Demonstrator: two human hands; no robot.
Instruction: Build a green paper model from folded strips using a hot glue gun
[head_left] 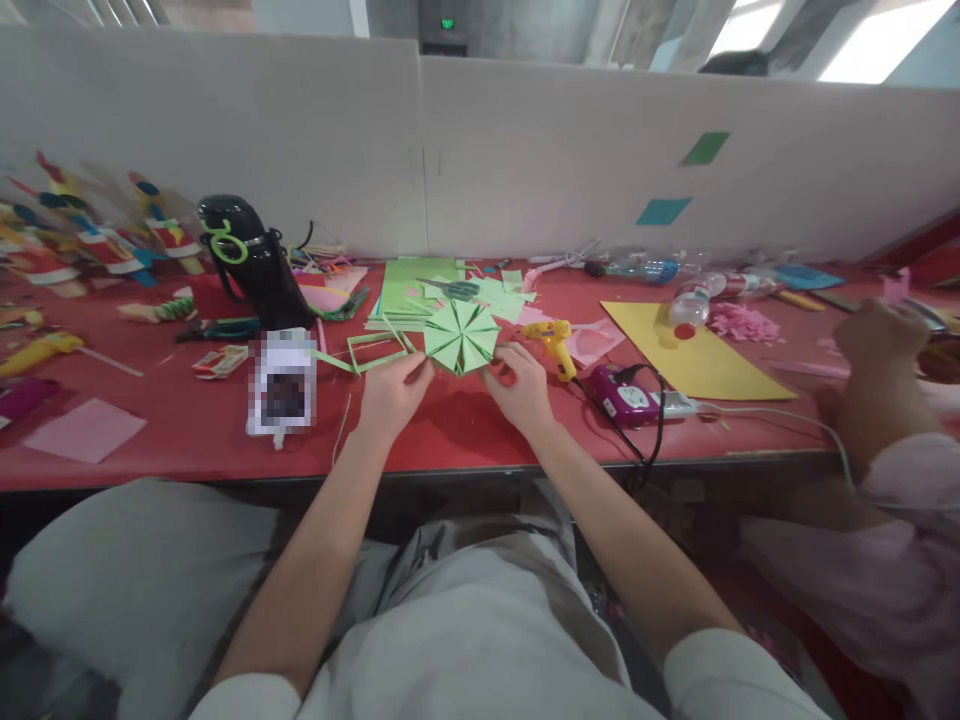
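A round, pleated green paper rosette (461, 337) is held just above the red table between my two hands. My left hand (396, 393) pinches its lower left edge with thumb and finger. On the opposite side, my right hand (519, 385) closes on the lower right edge. Folded green paper strips (367, 352) form an open frame beside my left hand. Behind the rosette lie a stack of green paper (397, 290) and green-handled scissors (454, 289). A yellow hot glue gun (553, 343) rests close to my right hand.
A phone (281, 385) lies left, before a black bottle (251, 260). Right are a purple power bank (625, 393) with cables, yellow paper (705, 350) and plastic bottles (690, 305). A co-worker's hand (881, 335) is at far right. A white partition (525, 160) stands behind.
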